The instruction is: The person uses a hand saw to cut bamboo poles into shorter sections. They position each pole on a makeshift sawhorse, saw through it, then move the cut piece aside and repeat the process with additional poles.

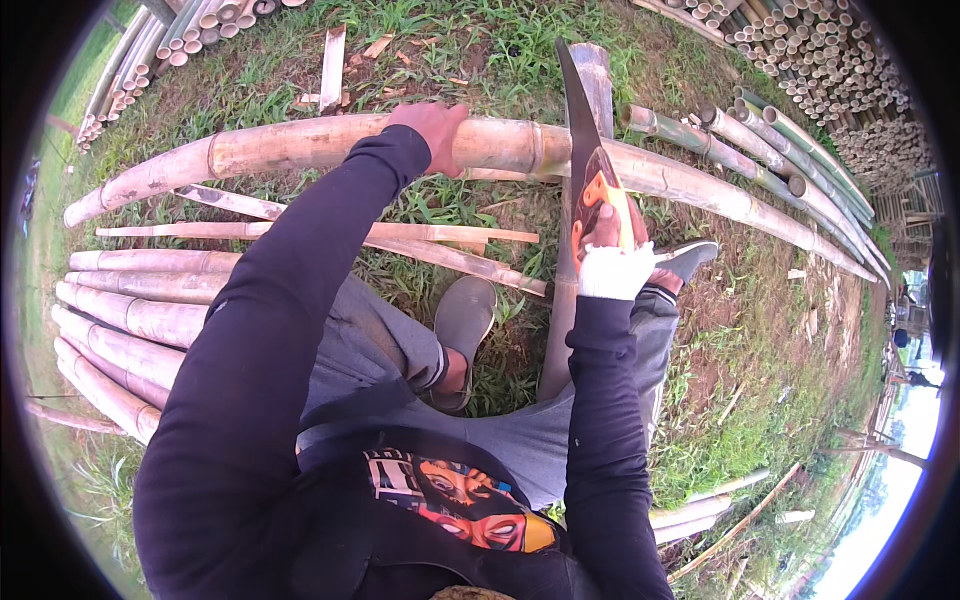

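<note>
Here's the long bamboo pole (500, 144), stretching left to right, left hand (430, 130) clasped over it! Just right, the saw (581, 125) angles across, right hand (606, 232) wrapped firmly round its orange handle (601, 188). Bamboo strips (470, 234) lie nearer; stacked poles (810, 70) fill far right.

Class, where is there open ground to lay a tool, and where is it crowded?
Mostly open: the grassy ground right of the right shoe, below the long bamboo pole, with a few scattered chips. Another: the grass beyond the pole, left of the upright post. Crowded: the left side, where split strips lie above stacked poles.
</note>
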